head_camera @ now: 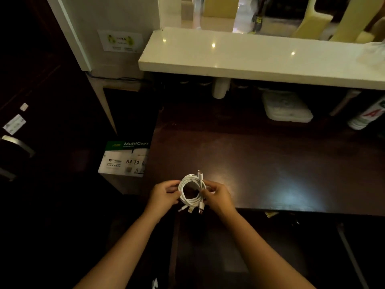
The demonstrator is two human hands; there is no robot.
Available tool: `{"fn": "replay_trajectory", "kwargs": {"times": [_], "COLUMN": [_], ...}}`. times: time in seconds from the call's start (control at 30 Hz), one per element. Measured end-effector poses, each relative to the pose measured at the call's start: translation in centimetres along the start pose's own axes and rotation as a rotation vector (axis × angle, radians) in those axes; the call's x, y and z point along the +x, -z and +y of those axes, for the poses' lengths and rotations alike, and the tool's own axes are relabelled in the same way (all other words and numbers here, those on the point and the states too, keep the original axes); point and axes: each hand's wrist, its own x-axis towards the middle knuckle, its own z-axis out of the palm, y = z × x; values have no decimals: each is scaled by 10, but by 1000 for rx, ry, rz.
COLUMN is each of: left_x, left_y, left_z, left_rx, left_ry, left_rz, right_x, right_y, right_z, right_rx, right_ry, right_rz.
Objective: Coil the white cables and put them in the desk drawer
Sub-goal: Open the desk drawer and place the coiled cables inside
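The white cables [192,202] are wound into a round coil held just above the near left corner of the dark wooden desk [270,163]. My left hand [164,195] grips the coil's left side and my right hand [218,197] pinches its right side. Several plug ends stick out of the coil, one at the top and others at the bottom. Below the desk's front edge lies a dark open space [229,247] that may be the drawer; it is too dim to tell.
A white box of A4 copy paper [125,159] stands on the floor left of the desk. A white counter [250,59] overhangs the desk's far side, with a white flat pack [287,107] and a paper ream [366,115] under it. Dark cabinets with handles [18,144] stand at the far left.
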Motion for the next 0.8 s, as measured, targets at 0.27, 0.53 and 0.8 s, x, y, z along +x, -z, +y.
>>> {"fn": "replay_trajectory", "kwargs": {"times": [0.27,0.53,0.8], "left_x": [-70,-87,-34], "left_y": [-34,-67,-101], "left_z": [-23,-90,-158], "left_rx": [-46,-5,96], "left_ry": [-10,102,304], "left_rz": [25,-30,-180], "right_x": [-56,-79,-30], "right_y": [33,46,40], "right_z": [41,117,204], "right_rx": [7,79,136], "right_ry": [14,-138,-404], "right_rz": [-74,-200,-284]}}
